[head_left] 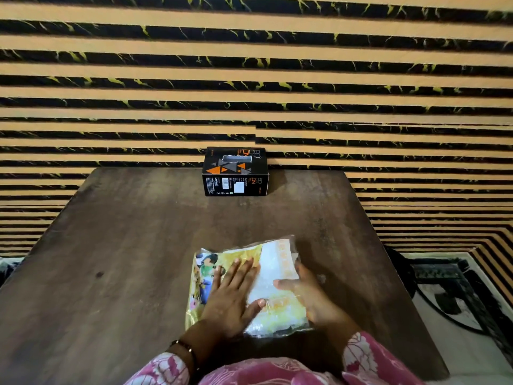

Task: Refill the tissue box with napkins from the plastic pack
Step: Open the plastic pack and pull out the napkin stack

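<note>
Left hand [231,294] flat on pack [280,309] (fingers straight)

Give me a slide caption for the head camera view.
Both hands, left hand and right hand, rest on the plastic pack; tissue box waits across the table.

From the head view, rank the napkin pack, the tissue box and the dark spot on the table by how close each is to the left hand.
1. Napkin pack: directly under the left hand, which lies flat on it, at the near edge of the table.
2. Dark spot: on the table, off to the left.
3. Tissue box: at the table's far edge, by the striped wall.
</note>
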Action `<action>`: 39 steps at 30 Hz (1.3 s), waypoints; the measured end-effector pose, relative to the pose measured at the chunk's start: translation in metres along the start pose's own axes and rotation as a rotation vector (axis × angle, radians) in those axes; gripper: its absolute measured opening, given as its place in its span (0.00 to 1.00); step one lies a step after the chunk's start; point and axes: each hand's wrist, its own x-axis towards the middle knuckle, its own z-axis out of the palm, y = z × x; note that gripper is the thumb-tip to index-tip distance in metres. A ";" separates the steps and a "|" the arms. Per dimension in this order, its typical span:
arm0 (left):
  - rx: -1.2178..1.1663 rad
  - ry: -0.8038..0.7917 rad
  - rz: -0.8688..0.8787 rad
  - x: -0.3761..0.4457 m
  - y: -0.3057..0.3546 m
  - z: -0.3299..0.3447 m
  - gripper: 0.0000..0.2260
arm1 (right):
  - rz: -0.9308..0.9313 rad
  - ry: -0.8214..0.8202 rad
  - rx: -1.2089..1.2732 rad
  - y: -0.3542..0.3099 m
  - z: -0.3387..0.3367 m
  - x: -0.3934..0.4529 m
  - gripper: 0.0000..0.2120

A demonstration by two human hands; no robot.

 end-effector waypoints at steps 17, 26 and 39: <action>-0.064 -0.001 -0.129 -0.010 -0.011 0.011 0.35 | -0.017 0.093 -0.085 0.002 -0.034 -0.001 0.19; 0.074 -0.134 -0.253 -0.014 -0.024 0.011 0.31 | 0.042 0.078 -0.030 -0.011 -0.092 -0.006 0.16; 0.099 -0.180 -0.219 0.001 -0.022 0.006 0.38 | 0.122 0.195 0.184 0.000 -0.134 -0.004 0.25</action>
